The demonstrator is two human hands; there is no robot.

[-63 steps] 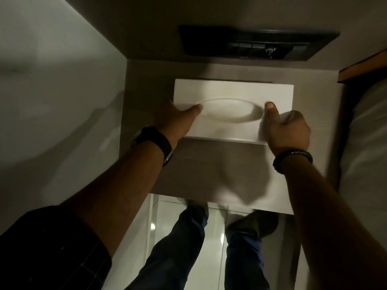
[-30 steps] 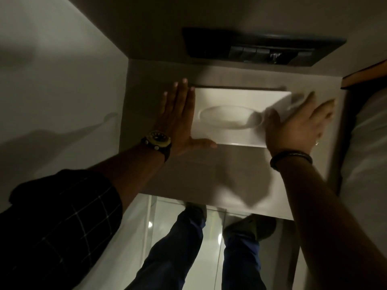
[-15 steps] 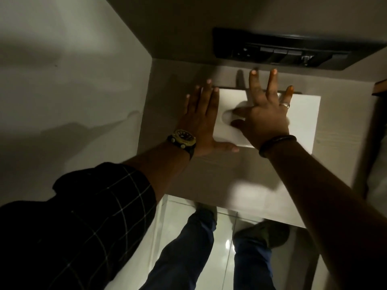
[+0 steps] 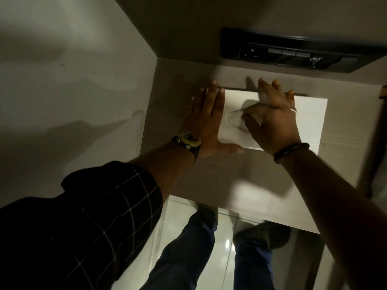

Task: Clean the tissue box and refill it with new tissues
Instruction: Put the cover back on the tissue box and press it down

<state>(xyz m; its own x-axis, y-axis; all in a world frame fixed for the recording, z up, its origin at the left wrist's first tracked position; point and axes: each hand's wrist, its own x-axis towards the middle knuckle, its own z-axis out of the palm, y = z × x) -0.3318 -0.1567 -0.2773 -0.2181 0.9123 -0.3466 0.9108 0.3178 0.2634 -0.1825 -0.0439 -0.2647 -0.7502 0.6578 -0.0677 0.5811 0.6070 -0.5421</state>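
Note:
A white tissue box (image 4: 307, 120) with an oval slot on top lies on a pale wooden shelf (image 4: 219, 181), pushed near the back wall. My left hand (image 4: 205, 120) lies flat, fingers spread, against the box's left end, thumb along its front edge. My right hand (image 4: 272, 118) rests on top of the box over the oval slot, fingers spread toward the back edge, thumb and forefinger curled at the opening. No tissue shows in the slot; the right hand hides most of it.
A black switch panel (image 4: 297, 53) is set in the wall just behind the shelf. A pale wall (image 4: 73, 80) closes the left side. A dark wooden edge (image 4: 377, 132) borders the right. Below the shelf's front edge are glossy floor tiles and my legs (image 4: 188, 248).
Both hands let go of the box's sides. The left hand went flat against its left end, and the right hand moved from the right end onto the top, over the slot.

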